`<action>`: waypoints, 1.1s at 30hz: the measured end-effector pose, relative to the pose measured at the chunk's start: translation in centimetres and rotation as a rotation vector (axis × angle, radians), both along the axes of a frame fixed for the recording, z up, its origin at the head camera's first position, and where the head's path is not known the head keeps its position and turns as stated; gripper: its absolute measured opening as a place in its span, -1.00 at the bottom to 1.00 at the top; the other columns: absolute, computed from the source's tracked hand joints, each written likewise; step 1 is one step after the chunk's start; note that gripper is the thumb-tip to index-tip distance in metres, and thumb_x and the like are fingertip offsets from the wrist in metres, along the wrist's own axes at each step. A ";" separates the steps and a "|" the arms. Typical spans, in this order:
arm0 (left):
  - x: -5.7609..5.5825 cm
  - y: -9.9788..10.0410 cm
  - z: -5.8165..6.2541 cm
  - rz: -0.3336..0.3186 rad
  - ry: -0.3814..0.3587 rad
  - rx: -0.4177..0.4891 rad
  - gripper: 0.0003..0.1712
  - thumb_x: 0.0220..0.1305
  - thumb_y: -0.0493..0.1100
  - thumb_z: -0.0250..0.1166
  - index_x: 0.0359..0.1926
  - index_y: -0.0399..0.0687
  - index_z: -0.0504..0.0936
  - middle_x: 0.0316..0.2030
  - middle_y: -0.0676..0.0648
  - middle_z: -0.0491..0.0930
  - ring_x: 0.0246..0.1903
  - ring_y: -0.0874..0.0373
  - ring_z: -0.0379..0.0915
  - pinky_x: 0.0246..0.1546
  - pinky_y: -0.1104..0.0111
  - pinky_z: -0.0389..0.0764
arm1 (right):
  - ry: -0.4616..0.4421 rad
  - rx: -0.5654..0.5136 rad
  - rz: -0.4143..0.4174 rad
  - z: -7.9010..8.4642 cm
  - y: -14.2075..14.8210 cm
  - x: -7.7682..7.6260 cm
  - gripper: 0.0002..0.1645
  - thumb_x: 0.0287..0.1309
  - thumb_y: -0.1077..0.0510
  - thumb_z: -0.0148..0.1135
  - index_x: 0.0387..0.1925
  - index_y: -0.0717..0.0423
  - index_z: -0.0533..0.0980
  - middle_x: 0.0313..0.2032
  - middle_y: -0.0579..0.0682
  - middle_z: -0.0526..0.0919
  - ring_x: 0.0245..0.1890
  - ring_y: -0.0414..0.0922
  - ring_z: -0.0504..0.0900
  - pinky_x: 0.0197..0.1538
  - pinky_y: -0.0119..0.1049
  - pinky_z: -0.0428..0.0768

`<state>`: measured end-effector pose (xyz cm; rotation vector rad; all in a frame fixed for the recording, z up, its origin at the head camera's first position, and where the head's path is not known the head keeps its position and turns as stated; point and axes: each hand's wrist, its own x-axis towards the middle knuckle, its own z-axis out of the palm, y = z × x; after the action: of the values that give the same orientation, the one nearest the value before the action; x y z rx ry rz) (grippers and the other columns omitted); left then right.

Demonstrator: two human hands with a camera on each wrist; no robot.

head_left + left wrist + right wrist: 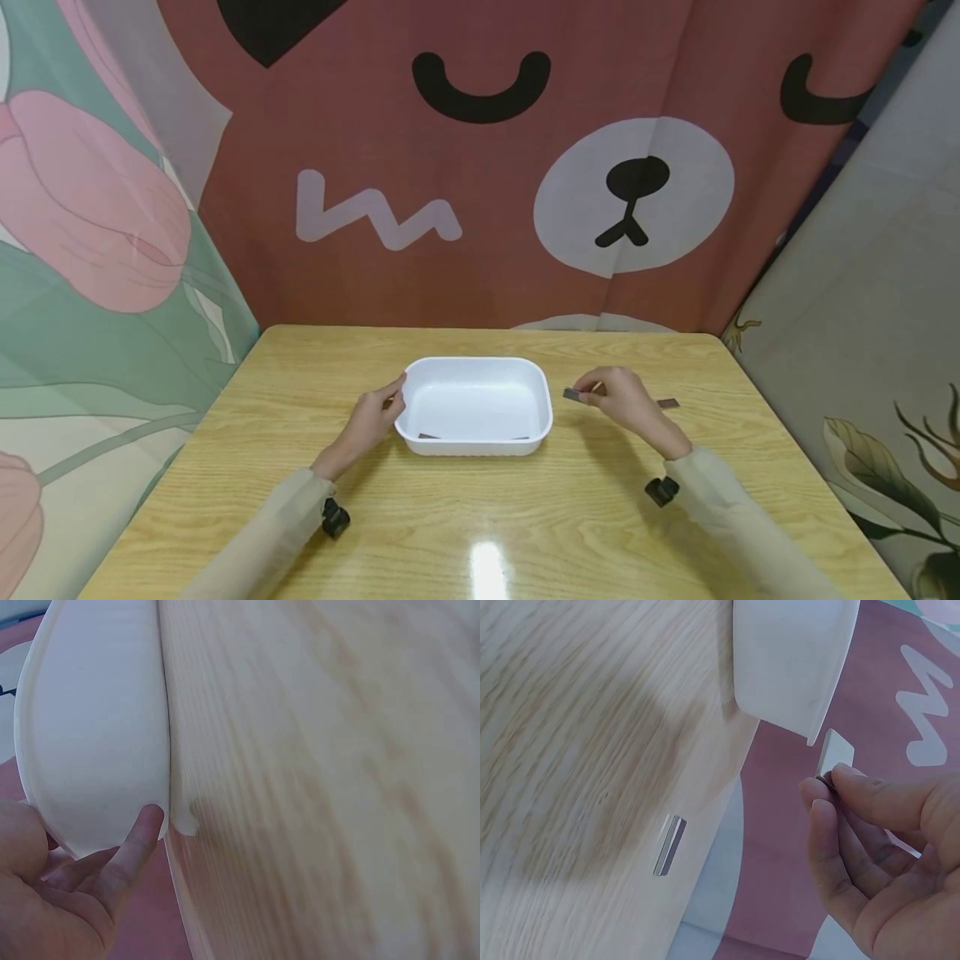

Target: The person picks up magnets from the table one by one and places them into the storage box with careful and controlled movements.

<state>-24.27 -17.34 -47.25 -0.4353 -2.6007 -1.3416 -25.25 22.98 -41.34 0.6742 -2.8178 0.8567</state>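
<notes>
A white rectangular plastic tray (474, 448) sits on the wooden table. My left hand (371, 417) grips its left end, thumb at the rim and a finger (133, 851) along the outer wall. To the right of the tray, my right hand (624, 402) pinches a small flat grey bar (837, 751) between thumb and fingertips, raised above the table. A similar grey bar (670, 846) lies on the table, partly behind the right hand in the head view. Inside the tray, dark slivers (427, 436) show along the near wall, mostly hidden by it.
The light wooden table (420, 533) ends at a red curtain (480, 283) with a cartoon bear face. Patterned cloths hang at the left (97, 317) and right (862, 333). Each wrist wears a small black camera.
</notes>
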 end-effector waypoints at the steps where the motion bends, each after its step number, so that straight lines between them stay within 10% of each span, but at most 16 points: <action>1: 0.0 0.0 0.0 0.001 0.001 0.002 -0.53 0.27 -0.29 -0.02 0.20 -0.27 0.27 0.00 -0.29 0.43 -0.46 0.10 0.47 -0.77 0.49 0.42 | 0.002 -0.001 0.001 0.0 -0.1 0.0 -0.85 -0.04 0.27 0.26 -0.35 0.05 0.62 -0.41 -0.07 0.61 -0.52 -0.26 0.54 -0.46 -0.38 0.54; 33: 0.1 0.0 0.0 0.004 -0.020 -0.006 -0.53 0.28 -0.27 -0.04 0.22 -0.25 0.24 0.09 -0.22 0.36 -0.18 0.03 0.49 -0.66 0.48 0.50 | 0.013 -0.043 0.044 1.2 -2.6 -0.6 -0.86 -0.02 0.25 0.26 -0.34 0.03 0.62 -0.39 -0.09 0.60 -0.51 -0.25 0.54 -0.48 -0.41 0.53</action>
<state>-24.20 -17.31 -47.30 -0.4193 -2.6214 -1.3440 -25.87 20.35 -40.17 0.7357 -2.7743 0.9139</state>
